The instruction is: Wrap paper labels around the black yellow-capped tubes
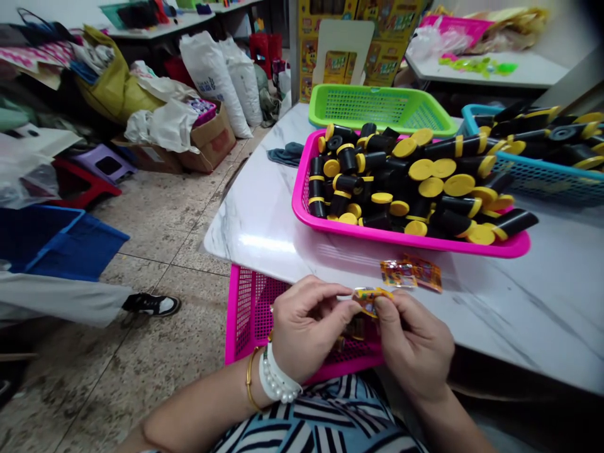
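Between my two hands is a small shiny orange-yellow printed wrapper [370, 301]. My left hand [309, 324] pinches its left end with thumb and fingertips. At the other end, my right hand [413, 340] grips it between thumb and forefinger. Just beyond, similar orange packets [413, 274] lie on the marble-patterned table [264, 220]. Below my hands a pink mesh basket [243, 314] rests by my lap, its contents mostly hidden. A bright pink basket [410, 239] on the table is heaped with black cylinders with yellow caps [346, 157].
Behind stands a green basket [377, 94]; at right, a blue basket [547, 176] holds more black cylinders. A dark cloth [285, 154] lies near the table's left edge. White sacks [212, 75], cardboard boxes [207, 145] and a blue bin [61, 239] occupy the floor. A person's leg [70, 299] extends from the left.
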A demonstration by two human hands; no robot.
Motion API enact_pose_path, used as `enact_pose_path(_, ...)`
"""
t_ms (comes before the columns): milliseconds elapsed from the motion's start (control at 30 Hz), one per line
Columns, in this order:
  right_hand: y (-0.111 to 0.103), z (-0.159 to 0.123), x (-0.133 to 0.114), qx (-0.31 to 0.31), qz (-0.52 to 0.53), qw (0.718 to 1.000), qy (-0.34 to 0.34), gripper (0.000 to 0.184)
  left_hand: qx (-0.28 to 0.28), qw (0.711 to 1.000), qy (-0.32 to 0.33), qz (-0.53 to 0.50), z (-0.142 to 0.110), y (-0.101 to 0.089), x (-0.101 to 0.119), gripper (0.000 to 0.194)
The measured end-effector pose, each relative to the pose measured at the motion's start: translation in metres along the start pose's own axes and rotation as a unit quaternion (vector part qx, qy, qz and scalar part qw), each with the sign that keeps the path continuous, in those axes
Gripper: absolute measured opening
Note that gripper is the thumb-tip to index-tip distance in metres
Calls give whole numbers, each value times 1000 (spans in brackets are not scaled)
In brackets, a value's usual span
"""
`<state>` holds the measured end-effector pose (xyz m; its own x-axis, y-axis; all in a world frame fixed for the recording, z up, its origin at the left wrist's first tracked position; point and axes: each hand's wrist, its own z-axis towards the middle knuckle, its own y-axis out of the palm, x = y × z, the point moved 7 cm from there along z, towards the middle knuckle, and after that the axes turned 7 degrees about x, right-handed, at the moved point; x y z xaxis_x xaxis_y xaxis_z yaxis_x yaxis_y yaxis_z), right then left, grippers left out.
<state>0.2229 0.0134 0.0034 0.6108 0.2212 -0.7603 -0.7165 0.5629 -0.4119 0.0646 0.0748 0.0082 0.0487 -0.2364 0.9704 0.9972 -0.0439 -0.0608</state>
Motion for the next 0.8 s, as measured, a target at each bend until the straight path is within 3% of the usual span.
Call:
enact_pose_path(500, 5, 3, -7, 47, -21, 998, -47, 21, 9, 999, 43, 20, 2, -3, 2, 10)
enact_pose_path(800, 12, 4, -16, 16, -13, 996, -88, 25, -20, 999, -17, -25, 9, 2, -9, 5)
